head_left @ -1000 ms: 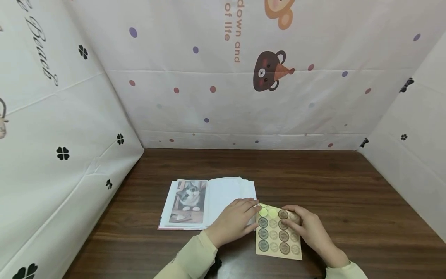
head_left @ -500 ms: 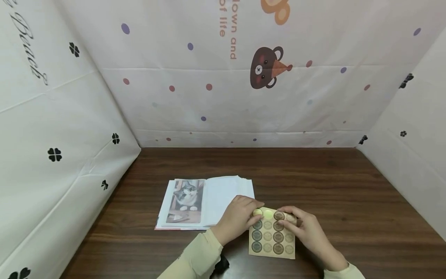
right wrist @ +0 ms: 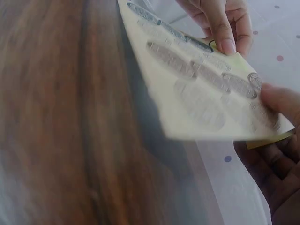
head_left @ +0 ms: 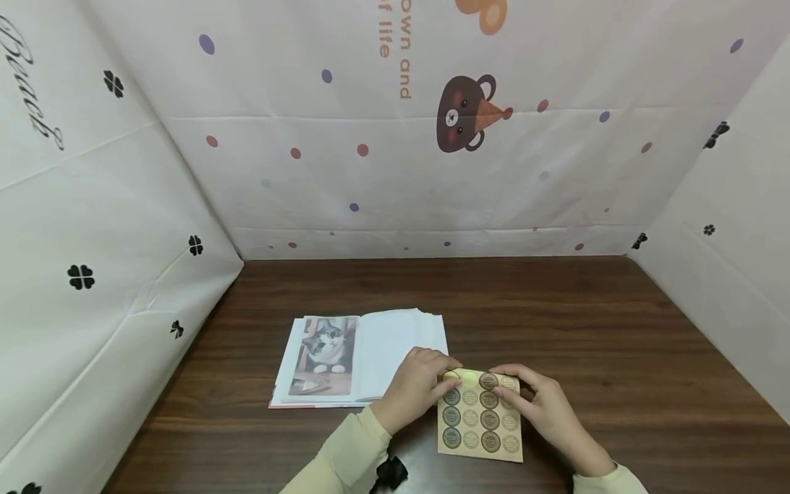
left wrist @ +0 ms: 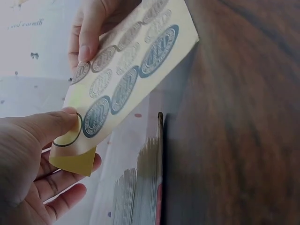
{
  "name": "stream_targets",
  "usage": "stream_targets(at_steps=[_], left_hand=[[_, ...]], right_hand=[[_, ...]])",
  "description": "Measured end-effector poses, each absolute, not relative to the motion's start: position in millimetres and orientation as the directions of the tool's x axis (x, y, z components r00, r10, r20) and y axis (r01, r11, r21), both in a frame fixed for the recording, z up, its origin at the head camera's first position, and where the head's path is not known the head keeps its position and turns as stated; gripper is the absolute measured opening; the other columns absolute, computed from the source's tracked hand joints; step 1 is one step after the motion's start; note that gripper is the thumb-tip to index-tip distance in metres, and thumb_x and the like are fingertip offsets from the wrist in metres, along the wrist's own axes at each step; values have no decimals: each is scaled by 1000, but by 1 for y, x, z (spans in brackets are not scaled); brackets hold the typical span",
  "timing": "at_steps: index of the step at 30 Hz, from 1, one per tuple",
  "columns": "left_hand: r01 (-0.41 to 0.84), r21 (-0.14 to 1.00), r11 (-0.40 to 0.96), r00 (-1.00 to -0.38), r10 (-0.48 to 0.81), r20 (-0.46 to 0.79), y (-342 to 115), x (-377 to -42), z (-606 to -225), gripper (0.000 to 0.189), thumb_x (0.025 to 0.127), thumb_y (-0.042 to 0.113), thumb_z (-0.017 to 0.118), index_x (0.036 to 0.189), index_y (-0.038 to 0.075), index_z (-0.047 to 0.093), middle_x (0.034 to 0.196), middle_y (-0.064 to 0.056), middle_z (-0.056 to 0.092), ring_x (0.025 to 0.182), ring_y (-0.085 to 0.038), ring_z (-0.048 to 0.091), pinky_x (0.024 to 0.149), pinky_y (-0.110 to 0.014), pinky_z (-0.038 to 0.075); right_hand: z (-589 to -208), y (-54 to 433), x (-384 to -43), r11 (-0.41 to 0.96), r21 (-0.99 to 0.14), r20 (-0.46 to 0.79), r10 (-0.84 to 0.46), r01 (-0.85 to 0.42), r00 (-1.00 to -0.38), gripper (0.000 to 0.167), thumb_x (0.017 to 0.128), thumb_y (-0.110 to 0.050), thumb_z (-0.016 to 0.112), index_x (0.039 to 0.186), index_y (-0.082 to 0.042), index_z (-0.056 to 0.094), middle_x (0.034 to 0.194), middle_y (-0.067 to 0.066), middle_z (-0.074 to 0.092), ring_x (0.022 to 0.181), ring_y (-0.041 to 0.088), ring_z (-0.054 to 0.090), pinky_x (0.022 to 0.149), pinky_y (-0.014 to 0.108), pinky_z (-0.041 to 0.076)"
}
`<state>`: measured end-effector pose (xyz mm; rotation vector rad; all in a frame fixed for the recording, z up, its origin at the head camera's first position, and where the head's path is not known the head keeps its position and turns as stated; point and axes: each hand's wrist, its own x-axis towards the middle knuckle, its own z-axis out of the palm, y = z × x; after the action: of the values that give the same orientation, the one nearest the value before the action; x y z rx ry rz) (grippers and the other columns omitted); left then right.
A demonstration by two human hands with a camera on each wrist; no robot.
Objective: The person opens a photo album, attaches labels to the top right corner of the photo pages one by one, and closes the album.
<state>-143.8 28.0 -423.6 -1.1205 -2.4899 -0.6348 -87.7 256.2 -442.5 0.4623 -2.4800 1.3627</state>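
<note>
A sheet of round stickers [head_left: 480,418], cream with dark and pale printed circles, is held up tilted between both hands. My left hand [head_left: 415,385] pinches its upper left corner, thumb over a bare yellow round spot outlined in black. Below that thumb in the left wrist view, a yellow flap [left wrist: 75,164] of the sheet shows against the fingers. My right hand [head_left: 543,406] pinches the upper right part, thumb on the printed face and fingers behind. In the right wrist view the sheet [right wrist: 197,93] slants between the two hands, its lower edge above the table.
An open book [head_left: 401,343] with a cat picture [head_left: 324,357] on its left page lies left of the sheet on the brown wooden table [head_left: 543,309]. A black bow-like thing [head_left: 391,473] is by the left sleeve. White printed cloth [head_left: 345,171] walls the table at back and sides.
The left hand's thumb has moved onto the sheet's upper left corner, which it now pinches. The sheet has shifted slightly left in view. The right hand keeps its hold.
</note>
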Motion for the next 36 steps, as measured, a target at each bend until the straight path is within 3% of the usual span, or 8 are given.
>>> stream_targets(at_steps=[13, 20, 32, 36], left_hand=[[762, 292, 578, -643, 622, 446, 37, -141, -420, 22, 87, 29, 69, 106, 18, 70, 103, 6, 73, 98, -9, 66, 93, -26, 48], [782, 259, 566, -614, 633, 472, 45, -137, -418, 17, 87, 31, 69, 99, 19, 72, 94, 9, 72, 91, -7, 66, 89, -23, 47], [766, 276, 580, -637, 632, 441, 47, -138, -422, 14, 88, 29, 69, 95, 19, 72, 89, 9, 73, 84, -5, 66, 85, -21, 47], [767, 282, 577, -638, 636, 434, 48, -139, -424, 15, 88, 30, 68, 97, 19, 72, 91, 8, 73, 86, -5, 66, 85, -21, 47]], right_hand=[[-438, 250, -87, 556, -721, 437, -100, -414, -894, 20, 82, -1, 71, 100, -9, 69, 88, 7, 72, 71, -6, 61, 55, 21, 55], [-442, 248, -88, 565, -705, 460, -97, -429, -883, 17, 81, 0, 71, 95, -9, 70, 84, 5, 73, 70, -7, 60, 55, 19, 54], [-445, 248, -91, 577, -673, 489, -123, -464, -863, 19, 79, 1, 73, 94, -10, 70, 85, 5, 73, 72, -8, 61, 56, 16, 54], [-446, 248, -92, 618, -611, 546, -123, -495, -829, 25, 76, 1, 75, 97, -12, 71, 91, 2, 73, 82, -6, 63, 70, 8, 51]])
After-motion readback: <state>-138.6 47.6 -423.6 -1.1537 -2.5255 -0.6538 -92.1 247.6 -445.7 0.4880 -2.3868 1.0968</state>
